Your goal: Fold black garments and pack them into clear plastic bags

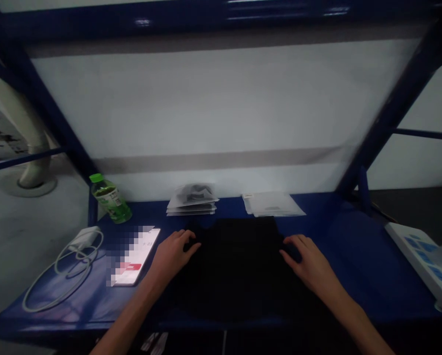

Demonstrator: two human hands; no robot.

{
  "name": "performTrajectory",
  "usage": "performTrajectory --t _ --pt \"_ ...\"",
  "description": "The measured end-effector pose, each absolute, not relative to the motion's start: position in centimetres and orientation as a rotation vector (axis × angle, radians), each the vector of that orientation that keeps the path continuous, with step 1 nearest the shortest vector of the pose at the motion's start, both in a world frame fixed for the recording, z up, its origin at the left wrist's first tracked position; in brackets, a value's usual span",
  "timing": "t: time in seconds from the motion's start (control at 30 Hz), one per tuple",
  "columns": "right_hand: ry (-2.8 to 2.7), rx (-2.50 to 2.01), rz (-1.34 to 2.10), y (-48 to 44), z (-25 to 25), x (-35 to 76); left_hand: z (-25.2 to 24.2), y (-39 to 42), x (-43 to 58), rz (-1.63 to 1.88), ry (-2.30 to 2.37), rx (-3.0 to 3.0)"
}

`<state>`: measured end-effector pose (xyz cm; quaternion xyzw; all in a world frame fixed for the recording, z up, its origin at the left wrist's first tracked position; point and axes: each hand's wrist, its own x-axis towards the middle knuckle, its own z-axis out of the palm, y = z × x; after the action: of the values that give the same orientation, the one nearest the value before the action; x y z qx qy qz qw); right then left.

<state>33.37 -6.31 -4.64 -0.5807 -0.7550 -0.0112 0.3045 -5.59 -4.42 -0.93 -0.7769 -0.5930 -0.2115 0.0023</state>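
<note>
A piece of black cloth, apparently a garment (239,266), lies spread on the blue table in front of me. My left hand (176,249) is at its upper left edge, thumb and forefinger apart in a loose curve, fingertips against the dark cloth. At the upper right edge, my right hand (306,256) takes a similar shape, with a gap between thumb and forefinger. Neither hand shows cloth pinched between its fingers. The garment's lower part merges into shadow, so its folds and near edge are hard to make out.
Behind the garment lie a stack of clear packets (191,199) and some flat packets (274,204). On the left are a partly blurred phone (141,256), a white charger cable (60,283) and a green bottle (112,199). A white-and-blue box (420,256) stands right. Blue frame posts (387,123) flank the table.
</note>
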Motion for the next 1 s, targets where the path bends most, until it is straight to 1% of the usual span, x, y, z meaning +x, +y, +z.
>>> performTrajectory --t 0.17,0.3,0.43,0.57,0.7,0.87,1.0 --pt "-1.999 -1.444 -0.096 -7.0 -3.0 31.4 -0.1 -7.3 -6.1 -0.852 -1.714 -2.403" --pt "-2.117 -1.285 0.060 -7.9 -1.9 27.7 -0.1 -10.1 -6.1 -0.767 -1.771 -2.603" --pt "-2.330 -1.259 0.220 -7.7 -1.5 25.1 -1.5 -11.4 -6.7 -0.804 -1.882 -2.505" --pt "-2.446 -1.316 0.347 -7.1 -1.7 24.6 -2.5 -11.1 -7.7 -0.897 -2.140 -2.165" --pt "-2.492 -1.360 0.381 -7.2 -2.2 24.7 -2.2 -9.6 -7.7 -0.842 -2.382 -2.014" --pt "-2.498 -1.372 0.366 -7.2 -2.6 24.7 -2.0 -7.7 -6.7 -0.846 -2.344 -2.008" --pt "-2.484 -1.359 0.365 -7.1 -2.7 24.7 -2.1 -7.2 -6.3 -1.058 -2.303 -2.018"
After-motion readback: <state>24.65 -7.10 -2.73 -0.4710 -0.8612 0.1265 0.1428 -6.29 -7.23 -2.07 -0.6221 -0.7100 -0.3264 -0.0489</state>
